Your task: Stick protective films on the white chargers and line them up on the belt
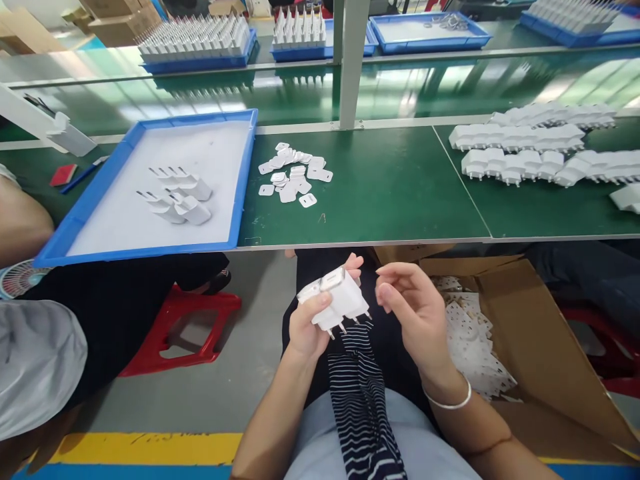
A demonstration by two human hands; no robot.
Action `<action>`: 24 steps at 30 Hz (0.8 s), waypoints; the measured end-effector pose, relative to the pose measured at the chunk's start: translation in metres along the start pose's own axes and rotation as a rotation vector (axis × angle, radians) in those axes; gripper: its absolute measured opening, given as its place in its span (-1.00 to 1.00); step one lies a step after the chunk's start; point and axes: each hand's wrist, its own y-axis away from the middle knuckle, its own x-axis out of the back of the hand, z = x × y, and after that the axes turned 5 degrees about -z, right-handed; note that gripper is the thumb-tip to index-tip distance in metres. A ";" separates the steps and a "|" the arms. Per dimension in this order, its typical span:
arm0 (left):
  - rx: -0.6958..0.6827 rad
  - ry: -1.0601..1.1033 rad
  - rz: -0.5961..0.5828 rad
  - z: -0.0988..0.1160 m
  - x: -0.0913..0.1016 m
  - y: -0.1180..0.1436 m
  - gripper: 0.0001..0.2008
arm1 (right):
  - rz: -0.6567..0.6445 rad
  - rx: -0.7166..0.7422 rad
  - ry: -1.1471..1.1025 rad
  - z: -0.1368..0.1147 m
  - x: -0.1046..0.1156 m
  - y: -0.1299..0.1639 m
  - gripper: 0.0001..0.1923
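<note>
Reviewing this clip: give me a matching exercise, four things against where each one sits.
Things:
1. white charger
2. small white plates
3. blue tray
4. cardboard box

Places:
A. on the floor by the right hand
B. held in the left hand
C. left end of the green bench
D. loose pile beside the tray

Pairs: 1-B, 2-D, 3-C, 4-A

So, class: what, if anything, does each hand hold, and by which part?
The left hand grips a white plug adapter around its body, pins pointing down and right. The right hand holds nothing.
</note>
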 end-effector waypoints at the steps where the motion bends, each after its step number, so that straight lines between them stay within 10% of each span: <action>1: -0.054 -0.070 -0.068 0.001 0.002 -0.001 -0.58 | -0.077 -0.083 -0.102 0.001 0.001 -0.003 -0.91; 6: -0.317 -0.388 -0.324 0.009 0.013 -0.008 -0.56 | -0.445 -0.420 -0.563 0.005 0.006 -0.018 -0.79; 11: -0.302 -0.528 -0.490 0.018 0.024 -0.005 -0.50 | -0.568 -0.646 -0.669 0.008 0.008 -0.022 -0.75; 24: -0.182 -0.553 -0.454 0.020 0.023 0.006 -0.44 | -0.308 -0.318 -0.364 -0.002 0.011 -0.024 -0.74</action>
